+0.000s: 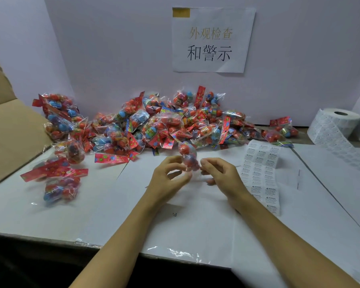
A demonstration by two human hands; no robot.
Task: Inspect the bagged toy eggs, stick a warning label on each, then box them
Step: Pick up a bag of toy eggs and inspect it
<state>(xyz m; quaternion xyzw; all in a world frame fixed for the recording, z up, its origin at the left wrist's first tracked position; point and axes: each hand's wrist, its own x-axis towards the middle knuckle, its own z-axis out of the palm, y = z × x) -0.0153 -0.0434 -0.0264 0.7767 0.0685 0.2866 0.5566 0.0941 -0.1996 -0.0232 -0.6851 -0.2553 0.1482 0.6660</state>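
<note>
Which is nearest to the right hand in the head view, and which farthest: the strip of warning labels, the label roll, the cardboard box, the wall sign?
From the right hand:
1. Strip of warning labels, just to its right on the table.
2. Label roll, far right, at the back.
3. Wall sign and cardboard box, up the wall and far left: too close to call.

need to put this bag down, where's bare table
Bare: near the front edge, between the loose bags at left and the label strip at right; also right of the strip. Crowded: the pile along the wall.
</note>
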